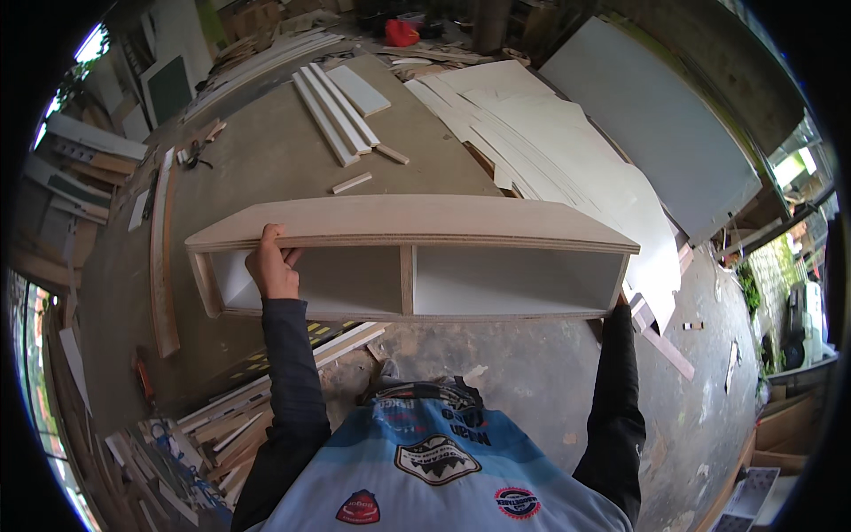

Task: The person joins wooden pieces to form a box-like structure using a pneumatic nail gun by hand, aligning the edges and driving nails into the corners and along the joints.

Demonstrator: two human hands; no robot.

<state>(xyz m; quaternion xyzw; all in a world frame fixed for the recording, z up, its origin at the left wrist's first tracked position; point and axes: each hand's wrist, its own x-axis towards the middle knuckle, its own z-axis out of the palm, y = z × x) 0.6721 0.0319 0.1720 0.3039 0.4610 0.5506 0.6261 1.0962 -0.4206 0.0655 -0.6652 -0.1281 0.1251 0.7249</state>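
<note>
Counting from my remote seat, I get one long plywood box [417,217], with pale wood outside and white inside, stretched left to right in front of the wearer. Its open face turns toward the body, and one upright plywood divider [408,279] splits it into two compartments. Beyond it, on the broad grey-brown surface [253,168], I make out three long white strips [332,115] side by side, one white rectangular panel [358,89] next to them, and one short pale offcut [352,183] nearer the box. One large pale-grey board [651,124] leans at the far right.

Two hands are at work for me. The left hand [277,266] grasps the front edge of the box's top panel near its left end, fingertips over the edge and another digit below, in the opening; its dark-sleeved forearm reaches straight up. The right hand [622,301] is at the box's lower right corner, arm extended forward, but it is mostly hidden there, so I cannot tell whether it grips or merely supports.
</note>
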